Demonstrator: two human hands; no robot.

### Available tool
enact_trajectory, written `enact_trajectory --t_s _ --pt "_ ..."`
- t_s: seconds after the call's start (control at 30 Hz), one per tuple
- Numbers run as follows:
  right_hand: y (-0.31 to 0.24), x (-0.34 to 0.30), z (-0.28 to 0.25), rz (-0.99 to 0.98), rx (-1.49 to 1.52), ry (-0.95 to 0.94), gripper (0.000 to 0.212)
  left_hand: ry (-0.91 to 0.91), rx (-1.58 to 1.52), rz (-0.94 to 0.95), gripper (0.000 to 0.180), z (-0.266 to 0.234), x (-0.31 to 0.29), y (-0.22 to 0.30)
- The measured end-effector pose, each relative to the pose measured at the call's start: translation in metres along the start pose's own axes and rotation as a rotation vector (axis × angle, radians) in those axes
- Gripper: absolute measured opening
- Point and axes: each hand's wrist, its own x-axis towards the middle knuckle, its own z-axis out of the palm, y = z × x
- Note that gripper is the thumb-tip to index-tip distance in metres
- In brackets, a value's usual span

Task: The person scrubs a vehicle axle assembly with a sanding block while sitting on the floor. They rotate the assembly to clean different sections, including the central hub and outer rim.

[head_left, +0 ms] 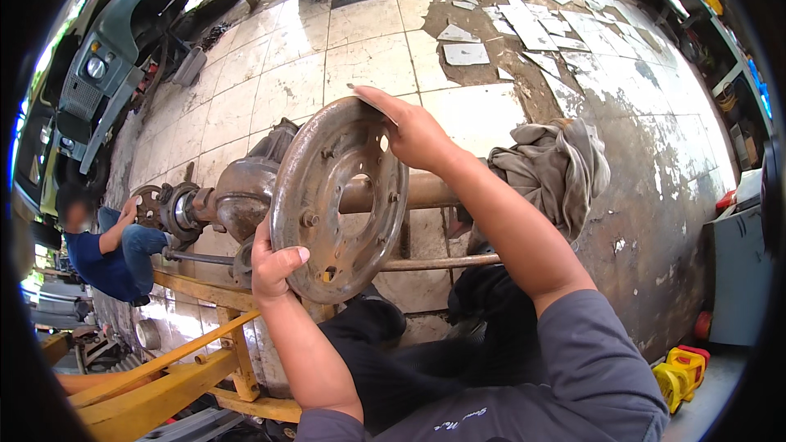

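- My L hand [276, 266]: closed on the lower-L rim of a round, worn brown-grey metal disc w/ big centre hole & bolts [318, 184]; thumb on the near face, other fingers mostly hidden behind.
- My R hand [413, 137]: holding the disc's upper-R rim, fingers nearly straight over the top edge; thumb hidden, can't tell how tight.
- Disc: tilted, up betw. both hands, in front of a brown metal axle tube [434, 191]; can't tell if they touch.
- L of disc: bulbous rusty metal diff housing [237, 192].
- Below the tube: thin brown metal rod [446, 263], running behind the disc.
- R, by the tube: crumpled grey-brown cloth [557, 165].
- Lower L: yellow-painted beam frame [164, 389].
- Far L: person in dark-blue top & jeans [106, 258], hand at the axle's far end.
- Beyond: cream tiled floor [286, 86], broken tile pieces [467, 54] upper R.
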Motion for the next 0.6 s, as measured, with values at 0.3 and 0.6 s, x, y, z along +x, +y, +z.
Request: enact_trajectory --t_s 0.3,0.6 --pt "0.015 0.002 -0.015 0.206 0.122 0.107 0.073 -0.016 -0.027 -0.023 0.08 0.002 0.0 0.004" --pt "0.045 -0.043 -0.008 0.571 -0.244 -0.4 0.075 -0.005 -0.074 -0.022 0.077 0.004 0.004 0.006"
